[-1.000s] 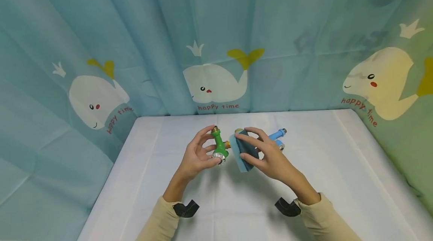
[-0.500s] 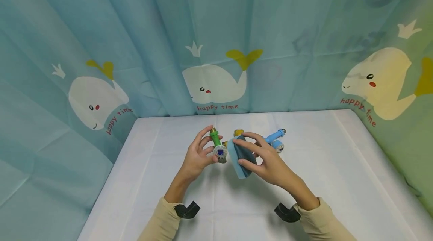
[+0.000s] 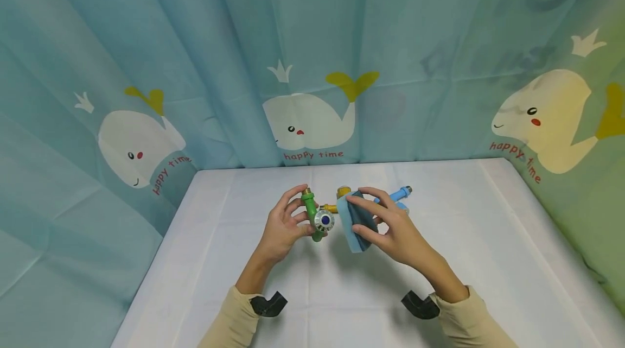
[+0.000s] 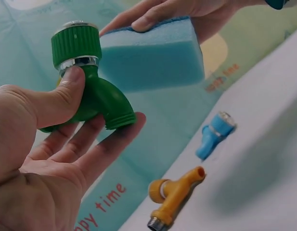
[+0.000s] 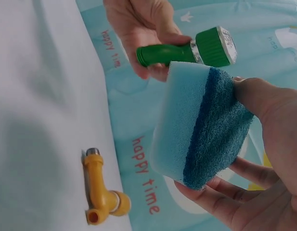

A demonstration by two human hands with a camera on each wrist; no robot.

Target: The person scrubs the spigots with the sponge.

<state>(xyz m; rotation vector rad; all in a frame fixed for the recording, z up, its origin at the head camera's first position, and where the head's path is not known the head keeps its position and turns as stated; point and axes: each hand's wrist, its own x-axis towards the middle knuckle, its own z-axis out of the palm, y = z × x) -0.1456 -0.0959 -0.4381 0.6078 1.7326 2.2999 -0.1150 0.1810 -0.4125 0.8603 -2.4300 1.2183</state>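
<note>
In the head view my left hand (image 3: 283,228) holds a green plastic water tap (image 3: 310,206) above the table, its round silver knob with a blue centre facing up. The left wrist view shows the thumb against the tap's neck and the fingers beneath its body (image 4: 107,96). My right hand (image 3: 397,231) pinches a sponge (image 3: 359,223) between thumb and fingers. Its light blue foam (image 5: 179,115) faces the tap, and the dark blue scouring layer (image 5: 215,130) lies toward my palm. A narrow gap separates sponge and tap in the head view.
On the white table (image 3: 219,283) behind my hands lie a yellow tap (image 3: 344,191), partly covered by the sponge, and a blue tap (image 3: 401,193), partly behind my right hand. A curtain (image 3: 234,65) with whale prints borders the table at the back and sides.
The green tap has been turned, so its knob now faces up toward the head camera. The sponge came toward me slightly, then shifted a little to the right. Both hands keep their grip.
</note>
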